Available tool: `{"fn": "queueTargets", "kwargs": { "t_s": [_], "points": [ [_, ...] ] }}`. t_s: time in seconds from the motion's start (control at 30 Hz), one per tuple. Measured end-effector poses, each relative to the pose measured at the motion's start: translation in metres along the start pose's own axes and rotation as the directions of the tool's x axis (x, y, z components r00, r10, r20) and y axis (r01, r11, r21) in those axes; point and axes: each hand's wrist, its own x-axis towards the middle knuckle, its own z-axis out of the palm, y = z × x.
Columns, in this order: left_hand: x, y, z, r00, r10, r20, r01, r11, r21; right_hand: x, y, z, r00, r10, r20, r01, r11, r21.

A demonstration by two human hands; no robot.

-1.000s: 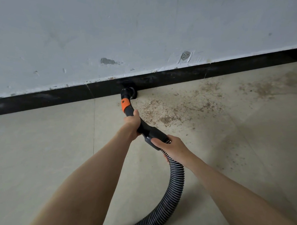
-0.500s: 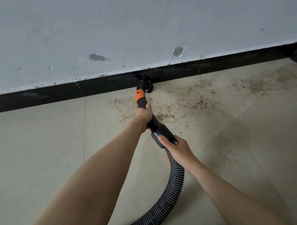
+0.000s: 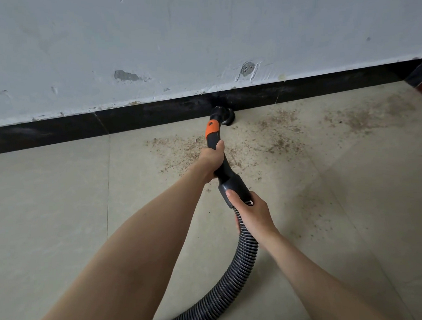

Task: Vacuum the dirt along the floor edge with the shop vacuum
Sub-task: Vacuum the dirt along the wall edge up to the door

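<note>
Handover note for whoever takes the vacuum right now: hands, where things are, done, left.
Left hand grips the black wand below its orange collar. Right hand holds the cuff where the ribbed hose joins.
Nozzle is down on the floor against the black baseboard.
Done: tile left of the nozzle looks clean.
Left: dirt scattered near and right of the nozzle, plus a patch farther right.

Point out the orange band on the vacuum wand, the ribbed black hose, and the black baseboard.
orange band (image 3: 212, 128), head view, its middle
ribbed black hose (image 3: 245, 260), head view, the bend
black baseboard (image 3: 59, 132), head view, left stretch
</note>
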Motion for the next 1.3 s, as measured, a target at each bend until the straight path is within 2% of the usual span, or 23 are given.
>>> {"fn": "queueTargets", "kwargs": {
  "t_s": [0.2, 0.33, 0.47, 0.6, 0.8, 1.3],
  "points": [
    [-0.005, -0.002, -0.008, 1.000, 0.027, 0.000, -0.027, 0.998, -0.058, -0.002, -0.003, 0.002, 0.999, -0.033, 0.017, 0.033, 0.999, -0.004],
    [-0.018, -0.011, -0.035, 0.986, 0.062, -0.152, -0.079, 0.991, -0.108, -0.015, -0.017, 0.013, 0.987, -0.109, 0.119, 0.113, 0.993, -0.026],
    [-0.038, -0.016, -0.076, 0.944, 0.092, -0.316, -0.134, 0.984, -0.114, -0.028, -0.039, 0.029, 0.949, -0.142, 0.281, 0.163, 0.985, -0.053],
    [-0.053, -0.025, -0.122, 0.920, 0.035, -0.391, -0.091, 0.988, -0.125, -0.039, -0.050, 0.058, 0.907, -0.166, 0.387, 0.215, 0.973, -0.085],
    [-0.065, -0.042, -0.159, 0.914, -0.036, -0.404, -0.020, 0.991, -0.134, -0.056, -0.049, 0.092, 0.892, -0.103, 0.441, 0.162, 0.982, -0.098],
    [-0.071, -0.037, -0.129, 0.952, -0.044, -0.304, 0.019, 0.996, -0.082, -0.060, -0.038, 0.073, 0.927, -0.084, 0.366, 0.127, 0.988, -0.093]
  ]
}}
